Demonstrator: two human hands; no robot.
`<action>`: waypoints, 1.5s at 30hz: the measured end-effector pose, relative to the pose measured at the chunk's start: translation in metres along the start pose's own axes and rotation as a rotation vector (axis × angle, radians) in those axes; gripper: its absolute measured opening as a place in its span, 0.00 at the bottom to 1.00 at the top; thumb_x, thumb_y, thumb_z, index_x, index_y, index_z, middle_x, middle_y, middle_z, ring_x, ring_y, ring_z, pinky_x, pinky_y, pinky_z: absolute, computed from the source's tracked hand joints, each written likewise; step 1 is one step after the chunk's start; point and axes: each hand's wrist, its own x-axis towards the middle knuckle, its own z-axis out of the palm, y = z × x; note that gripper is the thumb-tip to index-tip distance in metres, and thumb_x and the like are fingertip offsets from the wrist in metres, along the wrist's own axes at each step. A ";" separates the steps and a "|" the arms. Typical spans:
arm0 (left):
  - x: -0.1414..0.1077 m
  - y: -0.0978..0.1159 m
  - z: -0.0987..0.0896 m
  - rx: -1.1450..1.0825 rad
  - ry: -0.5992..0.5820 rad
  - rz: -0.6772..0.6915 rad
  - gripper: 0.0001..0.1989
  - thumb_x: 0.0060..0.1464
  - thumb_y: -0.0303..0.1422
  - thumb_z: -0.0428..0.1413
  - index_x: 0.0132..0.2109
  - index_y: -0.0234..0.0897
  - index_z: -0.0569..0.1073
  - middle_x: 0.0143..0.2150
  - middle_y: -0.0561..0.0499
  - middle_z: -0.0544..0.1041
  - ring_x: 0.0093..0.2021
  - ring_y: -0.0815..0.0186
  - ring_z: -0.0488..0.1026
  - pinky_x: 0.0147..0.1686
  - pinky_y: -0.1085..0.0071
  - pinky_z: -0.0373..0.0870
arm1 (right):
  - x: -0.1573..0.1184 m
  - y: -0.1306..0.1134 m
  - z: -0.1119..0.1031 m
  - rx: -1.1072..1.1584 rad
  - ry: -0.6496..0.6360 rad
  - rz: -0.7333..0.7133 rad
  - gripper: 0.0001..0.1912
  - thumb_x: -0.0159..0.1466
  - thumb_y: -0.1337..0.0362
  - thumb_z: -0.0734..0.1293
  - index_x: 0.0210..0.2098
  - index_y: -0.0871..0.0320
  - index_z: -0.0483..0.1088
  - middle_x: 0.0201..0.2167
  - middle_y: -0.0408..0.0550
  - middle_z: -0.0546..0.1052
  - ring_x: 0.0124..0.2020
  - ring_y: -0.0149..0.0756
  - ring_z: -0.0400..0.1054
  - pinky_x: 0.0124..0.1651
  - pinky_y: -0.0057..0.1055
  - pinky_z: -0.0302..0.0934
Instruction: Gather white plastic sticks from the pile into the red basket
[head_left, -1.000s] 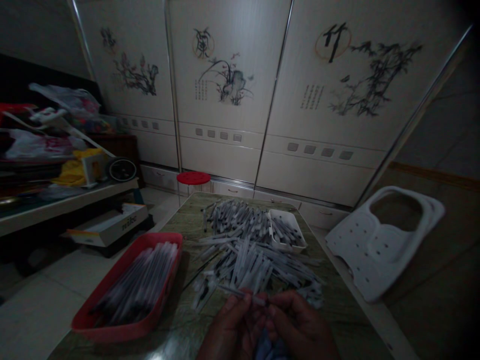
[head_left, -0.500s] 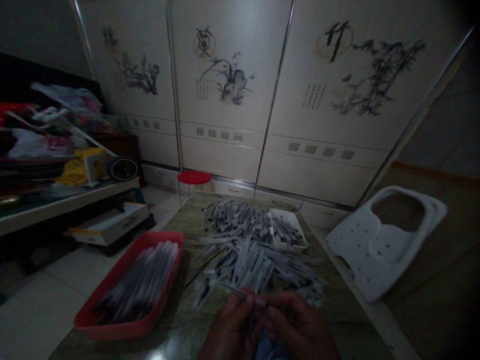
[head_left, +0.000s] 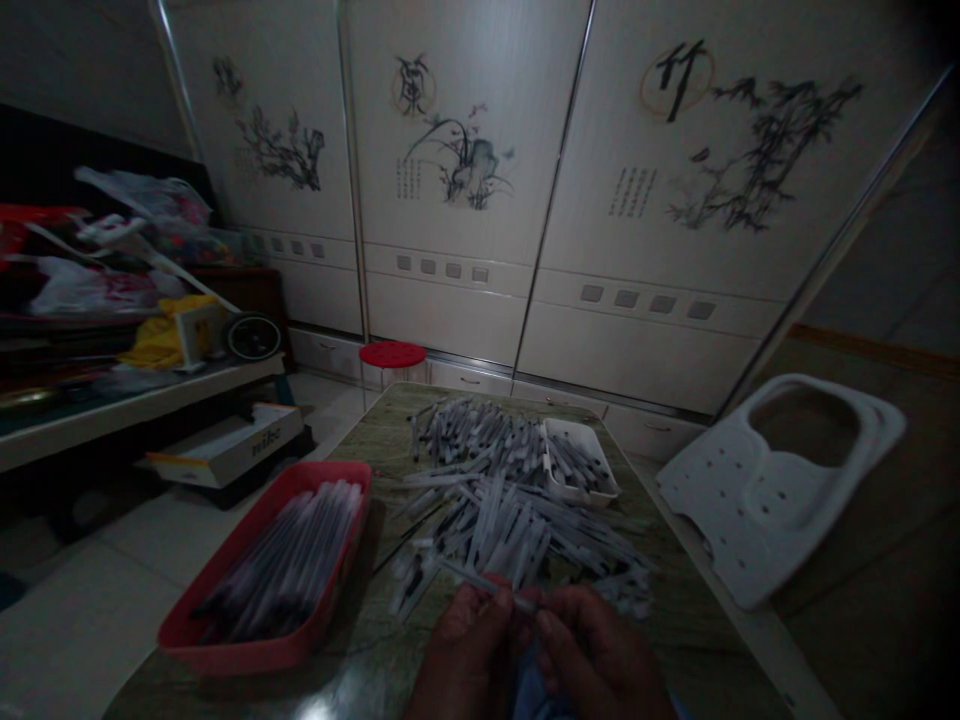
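Close to the table's near edge, my left hand (head_left: 472, 640) pinches a slim, clear pen (head_left: 469, 574), its barrel pointing up and to the left. My right hand (head_left: 589, 645) is closed on the pen's other end, and the fingertips of both hands almost meet. Just beyond them spreads a loose heap of pen parts (head_left: 499, 520), clear with dark ends. A red plastic basket (head_left: 180, 645) to the left holds many similar pens (head_left: 292, 560) lying side by side. Behind the heap, a white tray (head_left: 600, 490) contains small dark-tipped parts. Dim light blurs fine detail.
Everything lies on a green-brown marbled table (head_left: 397, 655). A red stool (head_left: 392, 354) stands behind it, before sliding cupboard doors (head_left: 450, 320). On the right leans a white plastic folding seat (head_left: 750, 500). A cluttered bench (head_left: 150, 395) and a shoe box (head_left: 232, 445) are at left.
The view has shifted slightly, so the scene sits a little further right. Both hands stay together on the pen, with the fingers slightly rearranged.
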 end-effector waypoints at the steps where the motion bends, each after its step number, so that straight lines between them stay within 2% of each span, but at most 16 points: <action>1: 0.000 0.000 0.000 0.008 -0.007 0.001 0.16 0.47 0.36 0.72 0.38 0.37 0.74 0.36 0.47 0.82 0.34 0.63 0.77 0.37 0.68 0.70 | 0.000 0.001 0.001 -0.010 0.002 0.005 0.28 0.66 0.37 0.63 0.41 0.56 0.77 0.23 0.45 0.78 0.23 0.37 0.72 0.28 0.30 0.65; 8: -0.003 0.001 0.000 0.072 -0.035 0.027 0.18 0.47 0.36 0.73 0.40 0.37 0.74 0.34 0.49 0.82 0.33 0.64 0.77 0.37 0.69 0.67 | -0.001 0.006 0.008 -0.105 0.098 -0.043 0.33 0.68 0.34 0.57 0.36 0.54 0.79 0.20 0.45 0.75 0.21 0.37 0.68 0.25 0.30 0.60; 12: -0.004 0.002 0.002 0.039 -0.046 0.021 0.16 0.48 0.36 0.72 0.40 0.37 0.75 0.35 0.48 0.83 0.31 0.65 0.76 0.38 0.68 0.68 | 0.000 0.009 0.009 -0.035 0.053 0.032 0.36 0.68 0.32 0.55 0.37 0.55 0.78 0.20 0.43 0.73 0.21 0.36 0.67 0.24 0.30 0.60; 14: -0.005 0.006 0.003 0.039 -0.028 0.014 0.15 0.49 0.36 0.71 0.40 0.37 0.75 0.36 0.47 0.83 0.32 0.64 0.77 0.39 0.67 0.69 | 0.001 0.010 0.009 -0.008 0.022 0.050 0.33 0.68 0.34 0.55 0.36 0.55 0.76 0.20 0.42 0.73 0.21 0.35 0.67 0.25 0.29 0.59; 18: -0.007 0.015 0.004 0.068 0.053 -0.006 0.16 0.48 0.34 0.72 0.39 0.37 0.75 0.39 0.45 0.85 0.37 0.61 0.80 0.43 0.66 0.71 | 0.002 0.008 0.007 -0.044 0.049 -0.038 0.26 0.66 0.38 0.64 0.35 0.55 0.75 0.23 0.42 0.74 0.25 0.35 0.67 0.29 0.29 0.60; 21: -0.008 0.016 0.003 0.083 0.019 -0.023 0.16 0.47 0.35 0.73 0.39 0.37 0.75 0.38 0.45 0.85 0.36 0.60 0.80 0.42 0.65 0.71 | 0.001 0.008 0.007 -0.074 0.047 -0.067 0.26 0.67 0.38 0.62 0.30 0.54 0.72 0.23 0.40 0.71 0.25 0.34 0.65 0.29 0.29 0.58; 24: -0.007 0.013 0.003 0.076 -0.030 -0.043 0.16 0.47 0.36 0.72 0.39 0.37 0.76 0.37 0.45 0.84 0.36 0.58 0.80 0.40 0.64 0.70 | 0.000 0.010 0.006 -0.041 0.007 -0.002 0.29 0.69 0.37 0.57 0.26 0.53 0.68 0.20 0.39 0.69 0.23 0.34 0.65 0.28 0.29 0.57; 27: -0.006 0.011 0.002 0.046 -0.027 -0.053 0.16 0.47 0.36 0.72 0.40 0.37 0.76 0.39 0.45 0.84 0.37 0.57 0.81 0.42 0.63 0.70 | 0.002 0.012 0.004 0.001 -0.007 0.023 0.30 0.70 0.36 0.56 0.29 0.54 0.70 0.20 0.40 0.70 0.23 0.34 0.65 0.28 0.29 0.58; 31: -0.006 0.012 0.001 0.043 0.014 -0.042 0.17 0.46 0.34 0.73 0.39 0.36 0.76 0.40 0.44 0.85 0.41 0.57 0.81 0.47 0.63 0.70 | 0.005 0.014 0.003 -0.035 0.001 -0.091 0.26 0.67 0.38 0.62 0.32 0.54 0.71 0.24 0.42 0.73 0.25 0.34 0.65 0.29 0.29 0.57; 34: -0.007 0.012 0.001 0.063 -0.013 -0.038 0.16 0.47 0.35 0.72 0.39 0.36 0.76 0.38 0.45 0.84 0.38 0.58 0.80 0.44 0.63 0.70 | 0.003 0.013 0.004 -0.030 -0.036 -0.059 0.28 0.69 0.38 0.60 0.28 0.54 0.68 0.21 0.40 0.70 0.22 0.33 0.63 0.26 0.28 0.56; 37: -0.006 0.013 0.002 0.067 -0.045 -0.035 0.17 0.46 0.36 0.73 0.39 0.36 0.76 0.36 0.45 0.84 0.36 0.59 0.80 0.42 0.64 0.70 | 0.003 0.012 0.004 0.016 -0.050 0.000 0.30 0.70 0.37 0.56 0.29 0.54 0.70 0.18 0.39 0.69 0.21 0.33 0.63 0.26 0.28 0.56; 42: -0.006 0.014 -0.002 0.041 0.001 -0.045 0.14 0.48 0.34 0.72 0.39 0.36 0.77 0.39 0.44 0.85 0.41 0.58 0.81 0.47 0.64 0.70 | 0.006 0.015 0.000 -0.022 -0.016 -0.091 0.26 0.66 0.37 0.63 0.33 0.54 0.72 0.27 0.43 0.76 0.28 0.36 0.68 0.32 0.30 0.60; 45: -0.006 0.012 -0.004 0.045 -0.005 -0.048 0.15 0.47 0.34 0.72 0.39 0.36 0.76 0.38 0.44 0.85 0.37 0.59 0.81 0.44 0.64 0.71 | 0.005 0.014 -0.002 -0.052 -0.036 -0.083 0.25 0.67 0.38 0.63 0.30 0.54 0.70 0.25 0.42 0.75 0.28 0.36 0.67 0.32 0.30 0.59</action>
